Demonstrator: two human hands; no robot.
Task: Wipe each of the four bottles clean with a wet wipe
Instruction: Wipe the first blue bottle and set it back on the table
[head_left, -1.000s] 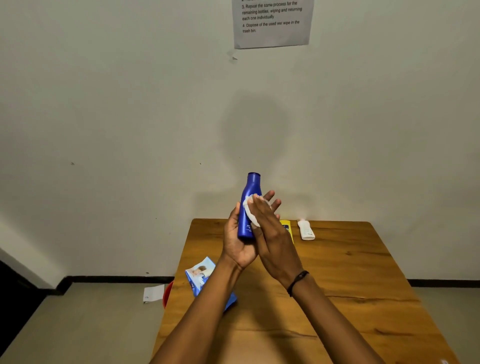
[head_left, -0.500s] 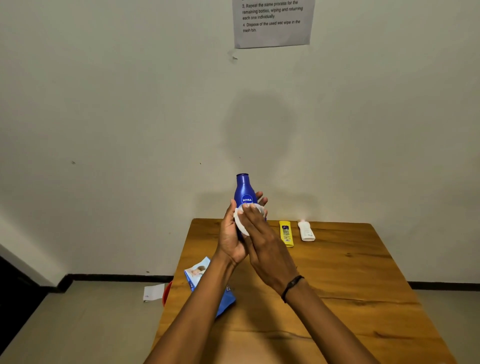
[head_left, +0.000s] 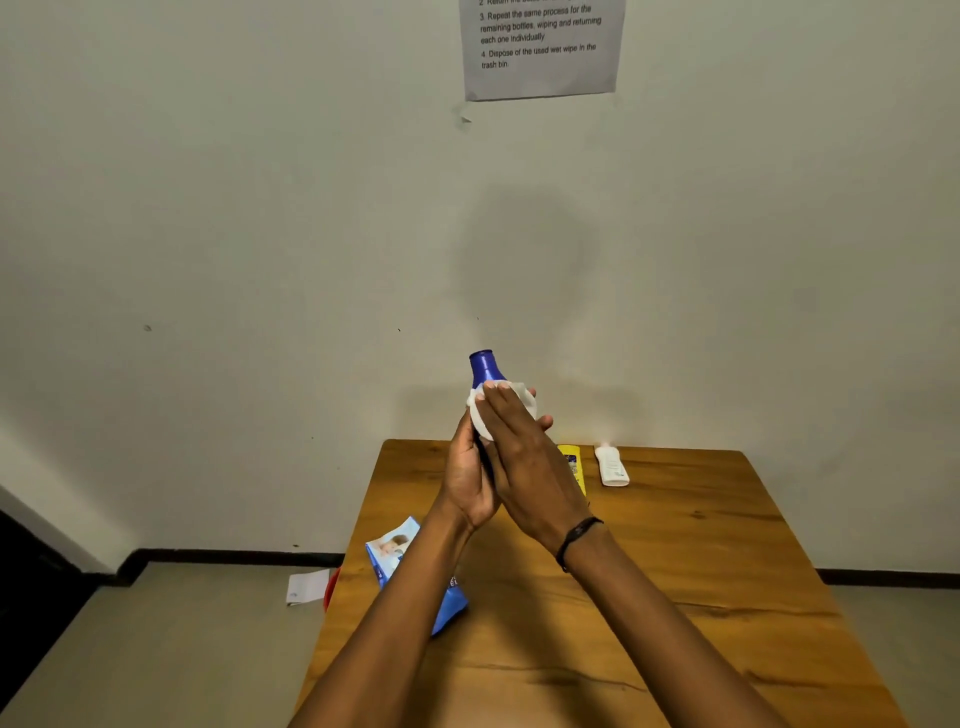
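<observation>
progress: looks like we're mid-wipe on the blue bottle, so one of the four is in hand and not back on the worktop yet. No way to tell from here how many are already clean.
left hand: curled round the lower body of the bottle, holding it upright and up in the air above the far edge of the worktop.
right hand: fingers straight, pressing the wipe flat against the front of the bottle just under the neck.
still waiting: a yellow bottle and a white bottle lie side by side near the far edge. Can't spot a fourth bottle anywhere, might be hidden behind the arms.
also around: wipe pack on the left part of the worktop, partly under the left forearm; something red peeks out past the worktop's left edge, maybe the bin.
vs half a second ago: the wipe now sits higher and covers the logo that was showing, and the yellow bottle is now half hidden behind the right hand.
</observation>
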